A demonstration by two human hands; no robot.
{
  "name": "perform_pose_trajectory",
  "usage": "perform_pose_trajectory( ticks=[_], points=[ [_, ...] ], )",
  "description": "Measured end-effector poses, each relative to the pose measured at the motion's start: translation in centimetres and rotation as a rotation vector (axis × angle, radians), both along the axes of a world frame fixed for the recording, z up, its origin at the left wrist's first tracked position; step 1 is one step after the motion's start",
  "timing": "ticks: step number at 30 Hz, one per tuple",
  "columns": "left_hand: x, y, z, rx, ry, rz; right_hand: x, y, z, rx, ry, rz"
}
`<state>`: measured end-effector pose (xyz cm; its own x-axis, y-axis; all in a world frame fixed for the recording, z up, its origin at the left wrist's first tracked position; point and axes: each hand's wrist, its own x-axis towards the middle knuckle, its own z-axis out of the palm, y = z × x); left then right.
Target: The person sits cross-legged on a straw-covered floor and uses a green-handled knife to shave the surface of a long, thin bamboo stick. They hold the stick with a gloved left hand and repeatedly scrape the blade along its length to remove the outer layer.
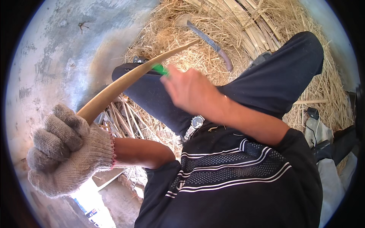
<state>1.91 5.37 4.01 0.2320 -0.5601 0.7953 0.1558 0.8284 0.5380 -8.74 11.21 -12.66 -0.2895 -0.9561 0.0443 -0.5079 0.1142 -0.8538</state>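
Observation:
My left hand (61,152), in a grey knitted glove, is closed around the thick near end of a long, slightly curved wooden or bamboo strip (125,81). The strip slants up and away to the right, tapering to a thin far end above the straw. My bare right hand (190,89), blurred by motion, is closed on a small bright green object (160,69) that touches or nearly touches the strip's side. The fingers hide most of this object, so its kind cannot be told. A metal-band watch (197,122) shows just under my right wrist.
Beyond my dark-trousered legs, a machete (207,39) with a brown handle lies on loose straw and shavings (167,34). Split strips (247,26) are stacked at the far right. A worn, pale wall (68,49) rises on the left. Grey cloth (319,131) lies at right.

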Motion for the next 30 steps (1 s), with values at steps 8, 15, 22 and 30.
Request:
perform_pose_trajectory(
  ticks=[8, 15, 22, 30],
  points=[
    [1.7, -0.7, 0.0, -0.005, -0.073, -0.328, -1.5, 0.0, -2.0, -0.069, -0.088, 0.048],
    [1.1, -1.5, 0.4, -0.066, -0.107, -0.249, -3.8, -3.3, -8.7, -0.001, 0.038, -0.113],
    [0.7, -2.0, 0.3, 0.006, -0.044, -0.027, -3.5, -4.7, -11.5, 0.151, 0.055, -0.047],
    [3.5, -2.2, 0.1, -0.009, -0.08, -0.139, -1.1, -4.0, -6.9, -0.042, 0.077, 0.02]
  ],
)
